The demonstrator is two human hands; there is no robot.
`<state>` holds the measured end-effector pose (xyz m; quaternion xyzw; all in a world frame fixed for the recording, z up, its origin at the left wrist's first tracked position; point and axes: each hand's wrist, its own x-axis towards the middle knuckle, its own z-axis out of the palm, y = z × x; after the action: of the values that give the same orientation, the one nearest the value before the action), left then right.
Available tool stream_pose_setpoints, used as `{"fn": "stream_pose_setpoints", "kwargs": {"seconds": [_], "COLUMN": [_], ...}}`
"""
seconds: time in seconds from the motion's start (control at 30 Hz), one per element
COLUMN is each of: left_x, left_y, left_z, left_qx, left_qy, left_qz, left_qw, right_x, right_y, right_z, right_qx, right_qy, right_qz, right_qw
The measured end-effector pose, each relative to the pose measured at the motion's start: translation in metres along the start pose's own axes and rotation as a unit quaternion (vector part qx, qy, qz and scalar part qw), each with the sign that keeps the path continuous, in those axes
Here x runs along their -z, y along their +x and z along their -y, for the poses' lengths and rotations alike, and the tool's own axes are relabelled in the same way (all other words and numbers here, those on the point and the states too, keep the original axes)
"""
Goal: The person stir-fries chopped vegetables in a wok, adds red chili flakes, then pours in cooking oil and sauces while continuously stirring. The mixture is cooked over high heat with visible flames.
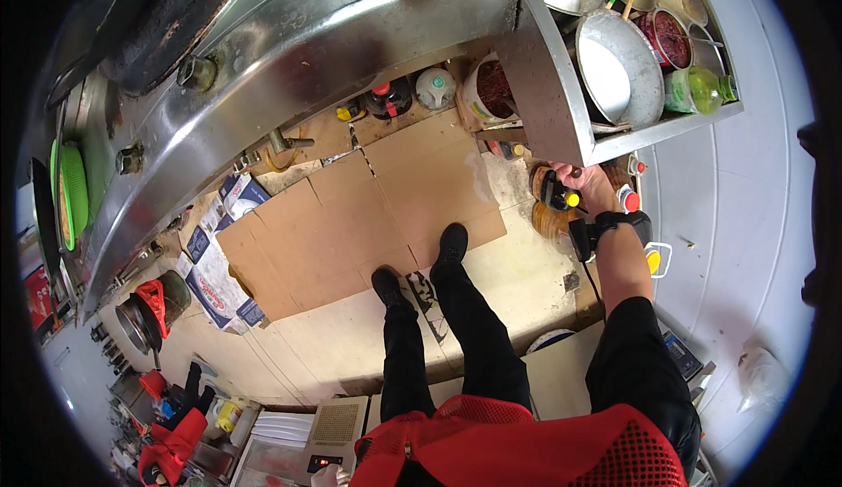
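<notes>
My right hand (582, 176) reaches down beside the lower corner of the steel shelf unit. Its fingers are curled around a small dark round-ended object (576, 173), mostly hidden in the grip. Just below the hand stands a dark sauce bottle with a yellow cap (556, 188), and a jug with a red cap (629, 199) is to the right. At the bottom edge, what looks like part of my left hand (339, 476) shows near a appliance's control panel (325, 463); its fingers are barely visible and its hold is unclear.
Flattened cardboard (368, 217) covers the floor before my feet. A steel cooking counter (289, 59) curves across the upper left. The steel shelf (664, 137) holds metal bowls (621, 69), a red can (666, 38) and a green bottle (704, 90). A person in red (172, 444) is at lower left.
</notes>
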<state>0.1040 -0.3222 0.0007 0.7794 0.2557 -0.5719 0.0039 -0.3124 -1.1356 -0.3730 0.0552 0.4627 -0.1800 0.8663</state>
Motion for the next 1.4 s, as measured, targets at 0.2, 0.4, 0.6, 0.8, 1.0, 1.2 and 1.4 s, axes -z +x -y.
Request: {"fn": "stream_pose_setpoints", "kwargs": {"seconds": [0.2,0.4,0.6,0.8,1.0,1.2,1.4], "left_x": [0.005,0.005,0.015,0.028,0.041,0.045,0.056], "left_y": [0.000,-0.003,0.008,0.023,0.033,0.031,0.036], "left_z": [-0.002,-0.003,0.003,0.022,0.023,0.015,0.021], "left_qx": [-0.010,-0.050,0.007,-0.008,0.007,-0.006,-0.016], "left_qy": [-0.001,0.031,-0.012,-0.044,-0.066,-0.055,-0.056], "left_qz": [0.004,0.014,0.003,-0.005,0.003,0.002,0.003], "left_qw": [1.000,0.998,1.000,0.999,0.998,0.998,0.998], "right_x": [-0.050,-0.087,-0.084,-0.077,-0.064,-0.046,-0.053], "right_y": [-0.047,-0.086,-0.091,-0.089,-0.088,-0.105,-0.090], "right_z": [-0.012,-0.044,-0.059,-0.083,-0.081,-0.100,-0.104], "right_qx": [0.015,0.058,0.063,0.105,0.055,0.049,0.068], "right_qy": [-0.204,-0.306,-0.240,-0.223,-0.049,0.003,-0.049], "right_qz": [-0.102,-0.207,-0.180,-0.168,-0.091,0.102,-0.029], "right_qw": [0.974,0.927,0.952,0.955,0.993,0.994,0.996]}}
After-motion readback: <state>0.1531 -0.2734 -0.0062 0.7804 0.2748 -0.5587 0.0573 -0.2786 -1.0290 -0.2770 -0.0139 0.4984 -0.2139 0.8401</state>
